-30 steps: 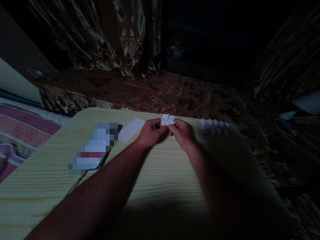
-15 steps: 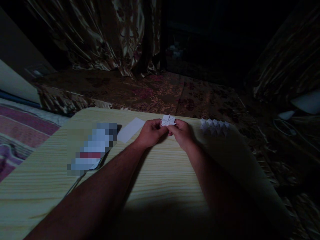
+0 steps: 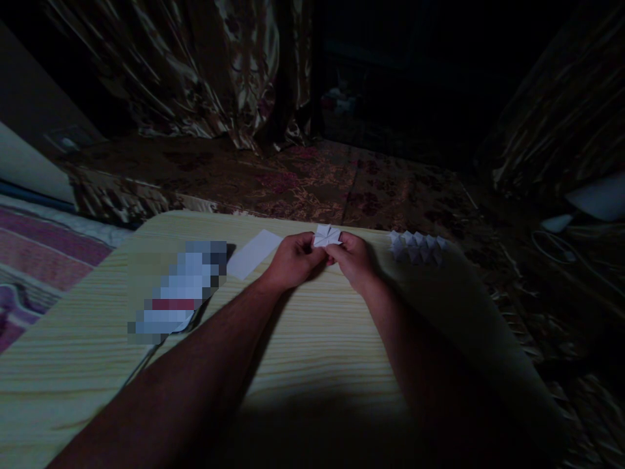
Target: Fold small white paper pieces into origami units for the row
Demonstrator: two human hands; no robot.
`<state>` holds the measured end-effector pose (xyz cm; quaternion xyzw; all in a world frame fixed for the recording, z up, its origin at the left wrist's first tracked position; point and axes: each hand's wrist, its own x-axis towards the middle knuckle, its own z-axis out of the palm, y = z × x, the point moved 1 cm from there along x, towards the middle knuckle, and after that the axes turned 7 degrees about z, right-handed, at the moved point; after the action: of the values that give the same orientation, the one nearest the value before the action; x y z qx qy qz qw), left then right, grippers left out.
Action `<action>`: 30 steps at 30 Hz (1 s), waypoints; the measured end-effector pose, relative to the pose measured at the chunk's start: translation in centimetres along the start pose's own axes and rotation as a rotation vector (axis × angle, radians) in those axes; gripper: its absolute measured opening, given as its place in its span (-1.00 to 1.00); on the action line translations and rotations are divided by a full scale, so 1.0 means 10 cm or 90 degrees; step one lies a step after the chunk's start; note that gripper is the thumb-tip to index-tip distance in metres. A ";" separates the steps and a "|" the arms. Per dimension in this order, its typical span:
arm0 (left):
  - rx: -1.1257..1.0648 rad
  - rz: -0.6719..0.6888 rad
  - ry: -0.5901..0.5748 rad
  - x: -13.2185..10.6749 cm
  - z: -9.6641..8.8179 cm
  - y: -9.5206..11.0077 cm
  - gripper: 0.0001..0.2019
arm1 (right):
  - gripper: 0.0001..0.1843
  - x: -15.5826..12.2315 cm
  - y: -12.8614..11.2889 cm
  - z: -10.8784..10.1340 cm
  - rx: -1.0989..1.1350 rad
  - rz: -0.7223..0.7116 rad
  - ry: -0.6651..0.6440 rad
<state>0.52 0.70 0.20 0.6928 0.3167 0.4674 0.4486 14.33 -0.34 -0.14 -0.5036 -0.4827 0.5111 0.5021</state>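
Note:
A small folded white paper piece [image 3: 327, 234], creased into several triangular flaps, is pinched between both hands near the far edge of the table. My left hand [image 3: 297, 259] grips its left side, fingers closed. On the right side, my right hand [image 3: 355, 259] holds it with the thumb pressed on the near edge. The fingertips beneath the paper are mostly hidden. Just left of my left hand lies a flat white paper strip [image 3: 254, 254]. Beyond my right hand, several folded white paper pieces [image 3: 417, 247] stand in rows on the table.
The pale wood-grain table [image 3: 312, 352] spans the foreground. A blurred-out device [image 3: 178, 290] with a cable lies at left. Behind are a patterned cloth-covered ledge [image 3: 293, 172] and shiny curtains [image 3: 254, 71]. A white lamp-like object [image 3: 598, 198] sits at far right, and striped bedding [image 3: 43, 241] at left.
Both hands keep their grip on the folded paper, almost unmoved. The whole view has shifted very slightly.

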 end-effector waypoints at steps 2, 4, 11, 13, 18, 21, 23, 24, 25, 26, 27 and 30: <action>0.013 0.013 -0.011 0.00 0.00 0.01 -0.81 | -0.72 0.00 -0.01 0.00 0.006 -0.001 -0.016; 0.010 0.016 -0.014 -0.01 0.00 0.02 -0.82 | -0.73 -0.01 -0.02 0.00 0.007 -0.006 -0.025; -0.033 -0.012 0.004 0.00 0.01 0.01 -0.79 | -0.76 -0.02 -0.03 0.00 -0.010 -0.013 -0.012; -0.039 -0.020 0.008 0.00 0.01 0.00 -0.78 | -0.75 -0.02 -0.02 0.00 -0.013 -0.013 -0.008; -0.029 -0.006 -0.001 -0.01 0.01 0.02 -0.81 | -0.78 -0.01 -0.02 0.00 -0.027 -0.014 0.005; -0.019 -0.001 -0.016 -0.01 0.00 0.03 -0.83 | -0.81 -0.01 -0.02 0.01 -0.027 -0.007 0.013; -0.030 -0.007 -0.009 -0.01 0.00 0.02 -0.83 | -0.81 -0.02 -0.03 0.01 -0.016 -0.008 0.009; -0.037 -0.013 -0.004 -0.01 0.01 0.02 -0.82 | -0.80 -0.02 -0.04 0.01 -0.008 -0.009 0.002; -0.042 -0.019 0.000 0.00 0.01 0.01 -0.81 | -0.79 -0.02 -0.04 0.01 0.000 -0.008 -0.007; -0.044 -0.024 0.005 0.00 0.01 0.01 -0.81 | -0.77 -0.02 -0.04 0.01 0.005 -0.007 -0.018; -0.044 -0.025 0.009 0.00 0.01 0.01 -0.80 | -0.75 -0.03 -0.04 0.01 0.008 -0.005 -0.027; -0.043 -0.016 0.007 0.00 0.01 0.00 -0.80 | -0.75 -0.02 -0.03 0.00 0.005 -0.008 -0.029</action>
<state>0.64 0.70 0.21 0.6708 0.3119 0.4761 0.4754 14.38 -0.57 0.14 -0.4871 -0.4953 0.5208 0.4962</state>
